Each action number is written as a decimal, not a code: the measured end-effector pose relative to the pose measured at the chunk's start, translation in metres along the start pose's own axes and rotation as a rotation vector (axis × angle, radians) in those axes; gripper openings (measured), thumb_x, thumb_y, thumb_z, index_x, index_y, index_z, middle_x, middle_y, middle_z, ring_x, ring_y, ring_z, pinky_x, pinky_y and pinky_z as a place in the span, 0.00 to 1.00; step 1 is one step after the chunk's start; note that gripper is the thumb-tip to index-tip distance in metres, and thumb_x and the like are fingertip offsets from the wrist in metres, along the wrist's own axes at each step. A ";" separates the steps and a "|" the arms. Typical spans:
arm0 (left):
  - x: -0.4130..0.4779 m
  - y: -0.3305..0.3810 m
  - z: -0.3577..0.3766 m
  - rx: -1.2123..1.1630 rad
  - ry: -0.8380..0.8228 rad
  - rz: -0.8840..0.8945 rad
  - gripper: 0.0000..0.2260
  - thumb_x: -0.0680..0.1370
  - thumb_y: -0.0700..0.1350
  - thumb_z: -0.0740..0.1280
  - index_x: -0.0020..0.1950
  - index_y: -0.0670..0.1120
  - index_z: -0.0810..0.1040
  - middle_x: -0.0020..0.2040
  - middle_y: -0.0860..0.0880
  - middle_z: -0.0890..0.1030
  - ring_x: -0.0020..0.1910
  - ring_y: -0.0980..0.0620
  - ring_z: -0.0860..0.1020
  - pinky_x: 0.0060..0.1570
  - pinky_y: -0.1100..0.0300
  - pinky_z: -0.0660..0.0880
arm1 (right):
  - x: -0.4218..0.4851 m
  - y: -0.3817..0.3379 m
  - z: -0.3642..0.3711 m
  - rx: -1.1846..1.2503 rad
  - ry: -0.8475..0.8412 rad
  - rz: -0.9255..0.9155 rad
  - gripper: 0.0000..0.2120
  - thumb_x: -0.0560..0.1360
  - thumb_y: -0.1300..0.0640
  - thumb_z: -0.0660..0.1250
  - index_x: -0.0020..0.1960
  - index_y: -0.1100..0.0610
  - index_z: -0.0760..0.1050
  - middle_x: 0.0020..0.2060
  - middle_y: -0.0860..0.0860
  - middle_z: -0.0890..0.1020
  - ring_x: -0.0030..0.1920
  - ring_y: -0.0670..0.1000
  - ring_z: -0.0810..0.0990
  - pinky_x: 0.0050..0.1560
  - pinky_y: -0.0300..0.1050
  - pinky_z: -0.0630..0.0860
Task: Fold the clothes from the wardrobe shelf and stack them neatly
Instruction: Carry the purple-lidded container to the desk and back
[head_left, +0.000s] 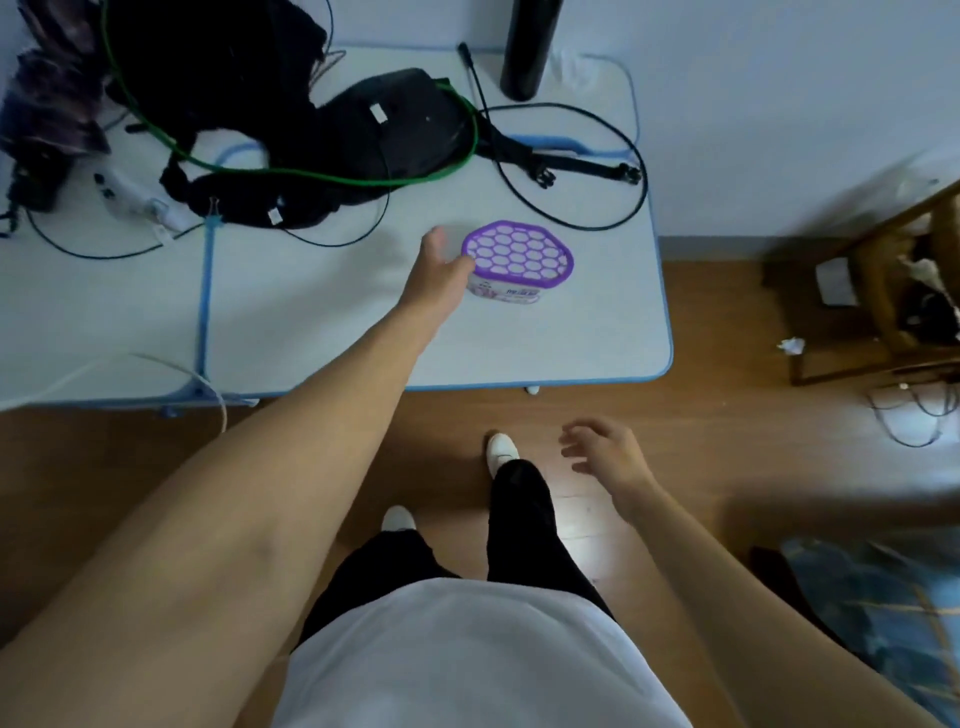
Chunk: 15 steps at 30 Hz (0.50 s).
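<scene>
The left hand (441, 270) is against a purple-topped tub (519, 254) on the table (322, 322). The tub hides part of the hand, so I cannot tell if it grips. The right hand (605, 457) hangs loose and open, holding nothing. A dark heap (218, 67) (maybe clothes) lies beyond the left hand, off to its left. It would be best to slide the tub away gently to make room for folding.

Dim, bluish light. The white, blue-edged tabletop (571, 338) is brightest; right of it, the brown wooden chair (872, 280) sinks into shadow. The tabletop's edges bow with lens distortion; the right hand (608, 457) is slightly blurred.
</scene>
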<state>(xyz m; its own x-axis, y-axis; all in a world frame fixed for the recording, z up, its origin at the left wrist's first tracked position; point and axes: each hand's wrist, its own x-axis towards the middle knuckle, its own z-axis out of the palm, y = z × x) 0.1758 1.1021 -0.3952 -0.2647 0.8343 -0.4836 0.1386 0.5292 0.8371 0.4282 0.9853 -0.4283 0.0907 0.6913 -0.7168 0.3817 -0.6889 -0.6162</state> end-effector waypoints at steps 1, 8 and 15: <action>0.007 0.004 0.008 0.011 -0.001 -0.003 0.20 0.81 0.45 0.61 0.73 0.48 0.65 0.68 0.49 0.71 0.64 0.50 0.73 0.59 0.53 0.76 | 0.012 -0.021 -0.007 0.000 -0.007 -0.053 0.10 0.79 0.63 0.61 0.47 0.55 0.80 0.42 0.53 0.84 0.38 0.48 0.82 0.37 0.40 0.77; 0.017 0.005 0.038 -0.073 0.215 -0.098 0.19 0.80 0.40 0.62 0.71 0.47 0.73 0.65 0.50 0.76 0.62 0.51 0.75 0.62 0.51 0.76 | 0.095 -0.148 -0.043 -0.015 0.050 -0.332 0.12 0.79 0.61 0.60 0.59 0.56 0.77 0.53 0.50 0.81 0.55 0.53 0.80 0.55 0.51 0.78; 0.003 -0.017 0.066 -0.208 0.400 -0.215 0.10 0.79 0.39 0.63 0.60 0.45 0.79 0.56 0.48 0.81 0.58 0.47 0.80 0.60 0.49 0.77 | 0.164 -0.173 -0.027 -0.049 -0.242 -0.196 0.12 0.83 0.50 0.59 0.61 0.53 0.76 0.53 0.47 0.81 0.57 0.51 0.78 0.57 0.47 0.75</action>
<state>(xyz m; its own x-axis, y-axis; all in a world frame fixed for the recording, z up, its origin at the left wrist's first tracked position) 0.2361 1.1057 -0.4273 -0.6174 0.5637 -0.5487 -0.1417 0.6064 0.7824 0.4020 1.2241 -0.4300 -0.2086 0.7340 -0.6463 0.4149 -0.5320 -0.7381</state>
